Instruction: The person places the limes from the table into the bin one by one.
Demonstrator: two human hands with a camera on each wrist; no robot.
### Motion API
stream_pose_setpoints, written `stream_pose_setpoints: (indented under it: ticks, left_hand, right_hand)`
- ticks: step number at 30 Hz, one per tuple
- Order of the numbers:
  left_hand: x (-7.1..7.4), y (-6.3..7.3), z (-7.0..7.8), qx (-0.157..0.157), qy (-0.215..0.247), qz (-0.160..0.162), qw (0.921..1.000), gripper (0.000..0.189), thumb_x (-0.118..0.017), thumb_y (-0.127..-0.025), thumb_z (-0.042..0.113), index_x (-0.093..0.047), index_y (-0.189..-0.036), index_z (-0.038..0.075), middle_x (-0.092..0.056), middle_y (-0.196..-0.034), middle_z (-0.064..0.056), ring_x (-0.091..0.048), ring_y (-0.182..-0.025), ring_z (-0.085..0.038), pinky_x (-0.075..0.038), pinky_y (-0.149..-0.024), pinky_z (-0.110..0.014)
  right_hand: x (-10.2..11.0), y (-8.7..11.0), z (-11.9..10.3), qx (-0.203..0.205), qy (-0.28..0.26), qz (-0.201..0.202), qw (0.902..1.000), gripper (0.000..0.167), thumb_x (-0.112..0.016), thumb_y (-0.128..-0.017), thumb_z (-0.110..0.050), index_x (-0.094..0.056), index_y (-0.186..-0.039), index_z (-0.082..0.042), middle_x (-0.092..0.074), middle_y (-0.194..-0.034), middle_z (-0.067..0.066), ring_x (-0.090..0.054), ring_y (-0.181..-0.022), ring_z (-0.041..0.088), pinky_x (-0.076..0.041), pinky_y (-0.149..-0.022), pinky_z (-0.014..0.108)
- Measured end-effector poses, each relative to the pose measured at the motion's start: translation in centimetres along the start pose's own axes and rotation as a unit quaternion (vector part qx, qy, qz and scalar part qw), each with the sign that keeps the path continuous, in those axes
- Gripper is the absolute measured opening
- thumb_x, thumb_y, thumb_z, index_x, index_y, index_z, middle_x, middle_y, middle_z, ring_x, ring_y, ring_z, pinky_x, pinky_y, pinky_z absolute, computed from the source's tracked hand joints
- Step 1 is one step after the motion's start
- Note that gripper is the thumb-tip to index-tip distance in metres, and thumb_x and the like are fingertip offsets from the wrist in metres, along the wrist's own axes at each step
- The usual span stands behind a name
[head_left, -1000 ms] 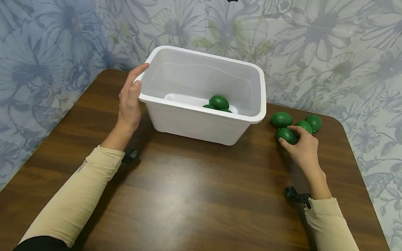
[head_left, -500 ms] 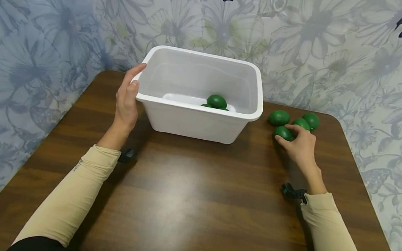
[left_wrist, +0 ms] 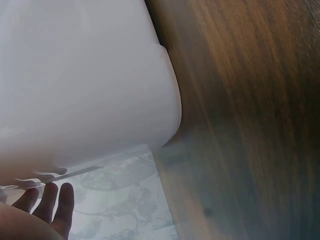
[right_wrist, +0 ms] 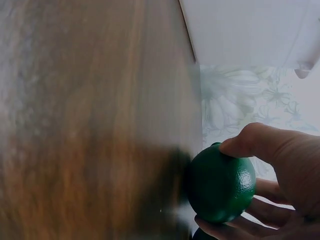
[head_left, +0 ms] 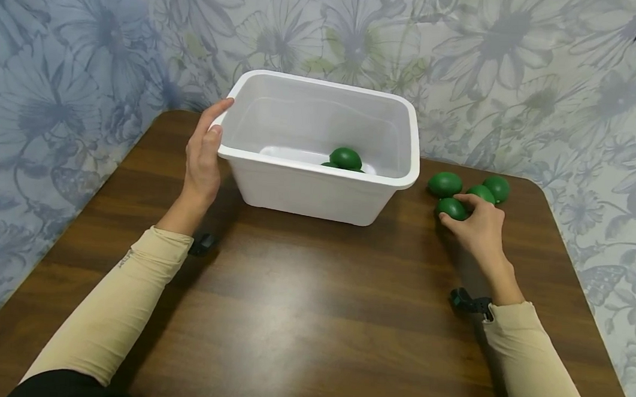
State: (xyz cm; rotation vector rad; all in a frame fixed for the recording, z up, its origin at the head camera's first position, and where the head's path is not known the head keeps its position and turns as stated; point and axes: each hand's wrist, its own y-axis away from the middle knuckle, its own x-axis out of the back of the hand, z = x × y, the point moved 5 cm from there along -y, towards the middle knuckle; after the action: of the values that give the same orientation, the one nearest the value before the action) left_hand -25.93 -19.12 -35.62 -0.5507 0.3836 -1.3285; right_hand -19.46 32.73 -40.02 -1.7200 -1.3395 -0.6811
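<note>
At the left end of the white plastic bin, my left hand rests against the rim. In the left wrist view, its fairly straight fingers touch the outer wall. My right hand pinches a glossy green lime between thumb and fingers, at table level. The right wrist view shows the thumb on one side of that lime and fingers on the other. Close around it lie another lime, a partly hidden lime and a third lime. Several limes lie inside the bin, partly hidden by its front wall.
The brown wooden table carries the bin and the loose limes. Behind its back edge rises a wall with flowered wallpaper. A dark wrist device is strapped on my right wrist, another on my left.
The view shifts slightly. My right hand stays at the same lime, and my left hand keeps its place on the bin.
</note>
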Motion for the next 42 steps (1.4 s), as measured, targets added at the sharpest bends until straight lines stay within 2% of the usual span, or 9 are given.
stream_pose_setpoints:
  ticks: [5, 8, 14, 16, 19, 22, 26, 31, 42]
  left_hand:
    - [0.1, -0.1, 0.1, 0.001, -0.003, 0.004, 1.0, 0.063, -0.038, -0.095, 0.038, -0.062, -0.146, 0.008, -0.06, -0.15, -0.007, -0.055, -0.128, -0.018, -0.039, -0.106, -0.028]
    - [0.1, -0.2, 0.1, 0.001, -0.003, 0.004, 1.0, 0.064, -0.037, -0.095, 0.038, -0.062, -0.146, 0.008, -0.06, -0.151, -0.008, -0.055, -0.128, -0.018, -0.039, -0.106, -0.028]
    - [0.0, -0.2, 0.1, 0.002, -0.004, 0.002, 1.0, 0.063, -0.037, -0.096, 0.036, -0.062, -0.146, 0.008, -0.06, -0.151, -0.008, -0.055, -0.128, -0.018, -0.039, -0.105, -0.027]
    - [-0.1, -0.2, 0.1, 0.002, -0.006, 0.001, 1.0, 0.063, -0.037, -0.096, 0.037, -0.062, -0.146, 0.008, -0.06, -0.151, -0.007, -0.055, -0.129, -0.017, -0.039, -0.105, -0.027]
    - [-0.1, -0.2, 0.1, 0.003, -0.005, 0.0, 1.0, 0.064, -0.038, -0.095, 0.038, -0.062, -0.146, 0.009, -0.06, -0.151, -0.007, -0.055, -0.129, -0.017, -0.039, -0.106, -0.028]
    - [-0.2, -0.2, 0.1, 0.004, -0.004, -0.001, 1.0, 0.065, -0.038, -0.094, 0.04, -0.062, -0.146, 0.01, -0.06, -0.151, -0.006, -0.055, -0.13, -0.018, -0.039, -0.106, -0.028]
    - [-0.2, -0.3, 0.0, 0.008, -0.001, 0.0, 1.0, 0.066, -0.039, -0.094, 0.043, -0.062, -0.147, 0.011, -0.06, -0.152, -0.005, -0.055, -0.129, -0.018, -0.04, -0.105, -0.028]
    - [-0.3, -0.3, -0.1, 0.009, -0.001, 0.001, 1.0, 0.067, -0.038, -0.093, 0.043, -0.062, -0.146, 0.012, -0.061, -0.151, -0.005, -0.056, -0.126, -0.019, -0.04, -0.103, -0.028]
    - [-0.1, 0.0, -0.2, 0.004, -0.011, 0.003, 0.9999, 0.066, -0.037, -0.094, 0.043, -0.063, -0.146, 0.014, -0.061, -0.15, -0.004, -0.056, -0.126, -0.017, -0.04, -0.104, -0.028]
  right_hand:
    - [0.2, -0.3, -0.1, -0.006, -0.001, -0.005, 1.0, 0.052, -0.079, -0.089, -0.023, -0.069, -0.133, 0.003, -0.072, -0.124, 0.028, -0.063, -0.103, 0.049, -0.046, -0.091, 0.061]
    - [0.7, -0.5, -0.5, -0.002, -0.011, 0.014, 0.9998, 0.051, -0.08, -0.089, -0.023, -0.07, -0.133, 0.002, -0.073, -0.124, 0.027, -0.064, -0.102, 0.048, -0.047, -0.088, 0.057]
    - [3.3, -1.2, -3.0, 0.02, -0.048, 0.072, 0.996, 0.049, -0.081, -0.088, -0.022, -0.072, -0.132, -0.002, -0.074, -0.122, 0.026, -0.064, -0.101, 0.043, -0.042, -0.08, 0.031]
    - [4.4, -1.4, -4.2, 0.029, -0.058, 0.094, 0.9935, 0.047, -0.081, -0.088, -0.023, -0.074, -0.131, -0.005, -0.076, -0.12, 0.023, -0.065, -0.096, 0.03, -0.039, -0.077, 0.022]
    - [5.8, -1.8, -6.1, 0.045, -0.077, 0.121, 0.9887, 0.043, -0.082, -0.087, -0.023, -0.076, -0.128, -0.008, -0.078, -0.117, 0.019, -0.064, -0.084, 0.002, -0.041, -0.071, 0.01]
    - [6.7, -2.1, -7.9, 0.056, -0.107, 0.13, 0.9841, 0.042, -0.084, -0.087, -0.023, -0.078, -0.126, -0.01, -0.078, -0.114, 0.017, -0.059, -0.08, -0.015, -0.045, -0.072, 0.004]
    - [7.2, -2.4, -10.3, 0.074, -0.145, 0.135, 0.9773, 0.041, -0.085, -0.085, -0.02, -0.078, -0.124, -0.01, -0.078, -0.114, 0.016, -0.064, -0.089, -0.014, -0.049, -0.072, 0.005]
    - [7.1, -2.7, -12.9, 0.098, -0.16, 0.132, 0.9733, 0.041, -0.086, -0.085, -0.019, -0.078, -0.124, -0.01, -0.078, -0.117, 0.011, -0.066, -0.101, -0.005, -0.051, -0.074, 0.007]
    - [5.6, -3.2, -17.0, 0.173, -0.17, 0.108, 0.964, 0.043, -0.087, -0.084, -0.018, -0.077, -0.125, -0.014, -0.079, -0.116, 0.002, -0.07, -0.106, 0.006, -0.054, -0.079, 0.011]
